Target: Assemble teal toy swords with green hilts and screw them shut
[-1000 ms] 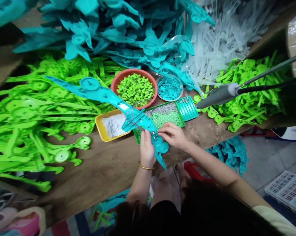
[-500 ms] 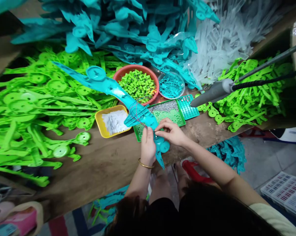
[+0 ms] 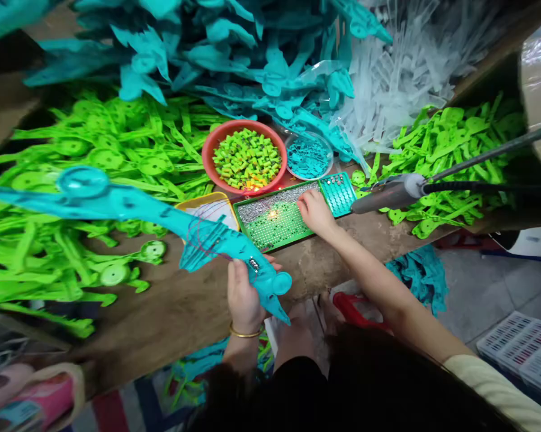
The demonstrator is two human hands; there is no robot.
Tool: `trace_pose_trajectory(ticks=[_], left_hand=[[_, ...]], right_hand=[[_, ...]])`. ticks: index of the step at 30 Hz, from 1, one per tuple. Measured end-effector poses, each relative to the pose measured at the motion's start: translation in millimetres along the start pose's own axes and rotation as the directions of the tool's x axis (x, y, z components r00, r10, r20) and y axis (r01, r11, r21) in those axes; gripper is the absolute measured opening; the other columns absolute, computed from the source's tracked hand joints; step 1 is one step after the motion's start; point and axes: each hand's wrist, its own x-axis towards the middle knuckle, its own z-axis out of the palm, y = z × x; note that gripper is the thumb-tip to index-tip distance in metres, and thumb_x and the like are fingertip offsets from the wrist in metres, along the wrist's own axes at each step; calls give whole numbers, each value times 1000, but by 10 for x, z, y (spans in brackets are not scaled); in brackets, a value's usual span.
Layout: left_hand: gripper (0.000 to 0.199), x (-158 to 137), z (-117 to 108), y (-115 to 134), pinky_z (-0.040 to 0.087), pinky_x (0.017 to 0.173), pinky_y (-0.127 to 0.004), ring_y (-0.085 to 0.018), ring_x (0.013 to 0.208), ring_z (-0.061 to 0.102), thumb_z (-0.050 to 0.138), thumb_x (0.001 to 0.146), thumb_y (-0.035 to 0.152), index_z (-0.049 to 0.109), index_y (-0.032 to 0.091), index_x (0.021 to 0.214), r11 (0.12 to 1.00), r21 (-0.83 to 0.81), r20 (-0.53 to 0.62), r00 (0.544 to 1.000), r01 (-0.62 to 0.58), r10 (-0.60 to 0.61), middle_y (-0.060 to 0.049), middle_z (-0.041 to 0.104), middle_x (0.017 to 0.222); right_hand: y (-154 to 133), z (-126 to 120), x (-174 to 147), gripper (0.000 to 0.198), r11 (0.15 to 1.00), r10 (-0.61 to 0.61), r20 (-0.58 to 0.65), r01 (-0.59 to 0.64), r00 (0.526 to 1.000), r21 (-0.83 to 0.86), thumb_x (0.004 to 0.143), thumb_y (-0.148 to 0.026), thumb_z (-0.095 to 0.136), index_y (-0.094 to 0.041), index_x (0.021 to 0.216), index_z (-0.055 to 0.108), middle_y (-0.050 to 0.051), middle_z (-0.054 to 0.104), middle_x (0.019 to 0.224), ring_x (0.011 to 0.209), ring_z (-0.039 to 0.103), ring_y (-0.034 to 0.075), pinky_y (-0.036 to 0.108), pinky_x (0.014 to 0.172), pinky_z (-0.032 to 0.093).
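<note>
My left hand is closed around the lower part of a long turquoise plastic shell, its thumb on the near edge. The shell slants up to the left above the table, with thin dark red wires looped across it. A few small silvery pieces sit in a recess beside my thumb. My right hand is over the right end of a green perforated tray, at the heap of tiny metal parts there. Its fingers are curled, the fingertips hidden.
Nearby stand a red bowl of small green pieces, a clear dish of turquoise bits, a yellow tray and a small turquoise tray. Green parts cover the left side. A grey-handled tool hangs at right.
My right hand has left the shell and moved up and right to the green tray. My left hand has shifted left and down with the shell, which now lies flatter across the view.
</note>
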Motion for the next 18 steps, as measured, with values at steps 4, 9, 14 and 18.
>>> trace_pose_trajectory(ticks=[4,9,14,18], left_hand=[[50,-144,-12,32,56,58,-30,-18,59,68,59,78,65,52,18,92,995,-81,-67,996,-58,52,-4,70,73],[45,-334,75,-4,56,60,-31,-17,59,67,54,83,63,51,19,93,980,-113,-167,975,-164,144,-3,70,74],[39,-513,273,-147,57,67,-29,-14,64,67,52,86,58,51,19,95,944,-144,-408,887,-297,217,-2,69,77],[41,-666,431,-374,57,69,-33,-15,66,65,40,91,58,48,21,105,952,-73,-470,852,-297,230,-3,66,83]], right_hand=[[-107,50,-8,11,991,-99,114,87,989,106,88,-14,51,-15,83,60,7,63,91,94,56,17,33,91,45],[-500,-96,-436,16,928,-226,172,158,959,337,92,-26,50,-17,100,59,6,64,106,101,59,15,31,92,47],[-684,-192,-1281,36,766,-108,357,-151,928,625,85,-41,60,-20,113,52,8,61,115,98,62,15,30,82,52],[-469,-207,-1546,43,650,6,513,-393,859,650,87,-44,55,-18,120,50,9,64,111,98,63,16,31,85,52]])
